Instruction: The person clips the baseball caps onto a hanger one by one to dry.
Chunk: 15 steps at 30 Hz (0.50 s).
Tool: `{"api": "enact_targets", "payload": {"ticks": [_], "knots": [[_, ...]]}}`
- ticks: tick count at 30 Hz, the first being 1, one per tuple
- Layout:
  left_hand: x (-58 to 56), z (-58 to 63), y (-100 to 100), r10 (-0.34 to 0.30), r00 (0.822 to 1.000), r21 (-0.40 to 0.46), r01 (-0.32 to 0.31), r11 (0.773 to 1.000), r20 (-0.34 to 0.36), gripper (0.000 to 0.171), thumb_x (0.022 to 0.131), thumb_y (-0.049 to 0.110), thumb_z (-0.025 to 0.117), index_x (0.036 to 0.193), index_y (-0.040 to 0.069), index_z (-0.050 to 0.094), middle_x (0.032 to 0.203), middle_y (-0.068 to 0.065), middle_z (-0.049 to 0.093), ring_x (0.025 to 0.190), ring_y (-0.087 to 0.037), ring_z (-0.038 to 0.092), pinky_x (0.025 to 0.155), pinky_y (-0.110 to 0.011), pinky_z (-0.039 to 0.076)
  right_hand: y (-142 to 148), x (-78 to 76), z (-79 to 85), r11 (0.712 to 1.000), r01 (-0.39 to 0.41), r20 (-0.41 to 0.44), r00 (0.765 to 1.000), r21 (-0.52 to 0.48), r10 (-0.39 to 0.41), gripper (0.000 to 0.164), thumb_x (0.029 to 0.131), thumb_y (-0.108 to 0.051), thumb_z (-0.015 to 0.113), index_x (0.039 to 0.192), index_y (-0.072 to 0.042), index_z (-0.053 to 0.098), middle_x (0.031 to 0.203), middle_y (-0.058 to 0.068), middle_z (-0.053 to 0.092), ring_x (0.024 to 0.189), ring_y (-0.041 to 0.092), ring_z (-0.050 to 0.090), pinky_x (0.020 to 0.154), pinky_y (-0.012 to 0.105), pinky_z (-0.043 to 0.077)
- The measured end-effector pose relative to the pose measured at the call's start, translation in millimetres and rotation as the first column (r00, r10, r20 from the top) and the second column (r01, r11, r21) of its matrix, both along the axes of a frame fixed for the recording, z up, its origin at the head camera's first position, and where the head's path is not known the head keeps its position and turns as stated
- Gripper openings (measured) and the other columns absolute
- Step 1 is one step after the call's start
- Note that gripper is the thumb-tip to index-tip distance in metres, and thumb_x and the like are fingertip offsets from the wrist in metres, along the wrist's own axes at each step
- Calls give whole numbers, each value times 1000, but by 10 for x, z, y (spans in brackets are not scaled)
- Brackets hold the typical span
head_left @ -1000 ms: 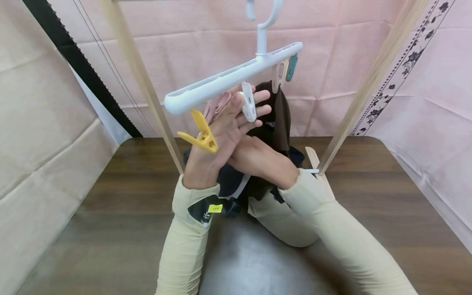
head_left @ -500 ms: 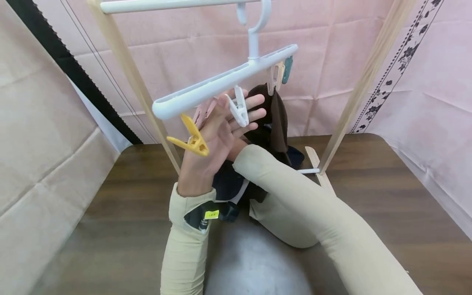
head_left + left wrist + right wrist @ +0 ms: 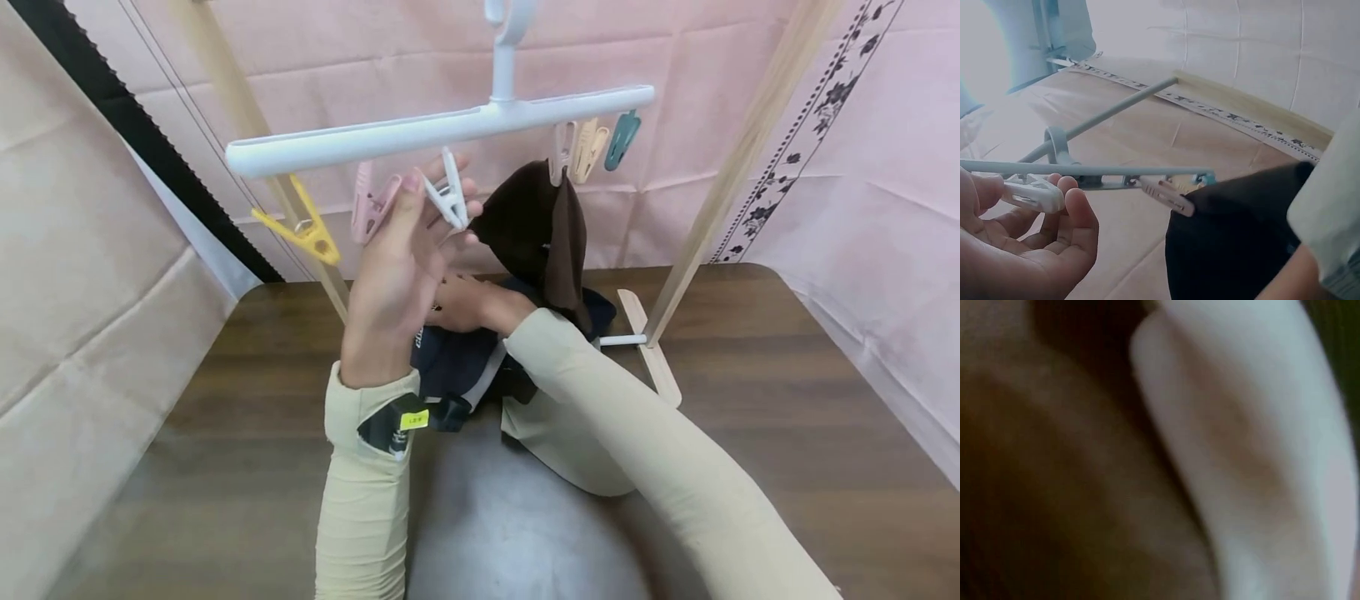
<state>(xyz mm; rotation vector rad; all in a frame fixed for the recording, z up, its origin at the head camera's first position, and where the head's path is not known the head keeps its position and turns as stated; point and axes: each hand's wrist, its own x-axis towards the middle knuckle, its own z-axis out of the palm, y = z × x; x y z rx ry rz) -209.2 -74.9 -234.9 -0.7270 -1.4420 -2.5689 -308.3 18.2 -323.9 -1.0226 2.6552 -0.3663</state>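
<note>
My left hand (image 3: 401,275) is raised under the pale blue hanger (image 3: 360,143) and pinches a white clothespin (image 3: 449,196) between thumb and fingers; the left wrist view shows the same clothespin (image 3: 1034,194) in the grip. My right hand (image 3: 480,302) reaches low behind the left wrist, at the navy cap (image 3: 461,360) on the table. Its fingertips are hidden, and the right wrist view is too blurred to tell their hold. A dark brown cloth piece, seemingly a cap (image 3: 525,221), hangs from a pale pink clothespin (image 3: 561,154).
Yellow (image 3: 306,229), pink (image 3: 371,204), beige (image 3: 588,150) and teal (image 3: 622,140) clothespins hang from the hanger. Wooden posts (image 3: 742,167) of a rack rise at both sides. A beige rounded cloth piece (image 3: 562,446) lies on the brown table (image 3: 187,467).
The hanger has swung round to lie more squarely across the view. My left hand has shifted left with the white clothespin. My right hand has come into view beside the navy cap.
</note>
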Motion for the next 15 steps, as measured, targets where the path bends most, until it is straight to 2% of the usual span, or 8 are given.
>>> {"api": "enact_targets", "payload": {"ticks": [4,6,8,9,11,13,15], "knots": [[-5,-7,-54,18,1000,-13,-18,1000,-24,52,117,30,32,151,-4,51,114,-6,65,101,-18,64,78,-24,53,11,13,-8,996,90,41,995,16,-91,93,104,-63,51,170,-12,11,170,17,30,152,33,39,122,47,36],[-7,-7,-64,18,999,-14,-19,1000,-32,51,117,30,33,150,-4,52,114,-6,65,100,-18,64,77,-24,53,11,17,-22,992,128,46,991,10,-128,99,101,-66,55,170,-9,11,166,19,37,146,32,48,118,47,41],[-5,-5,-70,19,999,-14,-19,1000,-35,51,117,30,33,150,-3,52,113,-5,65,99,-17,64,76,-24,53,8,18,-36,989,151,32,988,-1,-151,100,99,-67,58,167,-5,20,159,21,47,138,32,56,112,46,46],[-5,-3,-71,18,999,-14,-19,1000,-36,51,117,30,34,150,-4,52,113,-5,65,99,-17,64,76,-23,53,6,16,-43,987,158,19,987,-13,-158,98,98,-66,61,165,-4,27,150,21,55,130,32,60,107,45,49],[-4,-1,-75,18,999,-16,-18,1000,-35,51,116,30,34,151,-4,51,113,-5,66,99,-17,64,76,-23,53,6,12,-51,984,171,-12,985,-44,-172,82,97,-62,67,151,-2,49,129,18,66,115,30,64,95,40,51],[-1,2,-80,16,999,-18,-17,1000,-33,52,116,30,33,151,-5,50,112,-5,66,99,-16,64,76,-22,52,12,10,-51,979,196,-29,980,-62,-198,64,95,-57,73,129,-3,66,102,12,67,97,27,64,82,37,49],[-1,3,-84,14,999,-21,-15,1000,-33,52,117,30,33,152,-5,49,112,-5,66,99,-16,64,76,-22,52,17,18,-38,972,223,-33,974,-78,-226,46,94,-51,78,103,-7,72,81,6,61,82,25,60,74,37,45]]}}
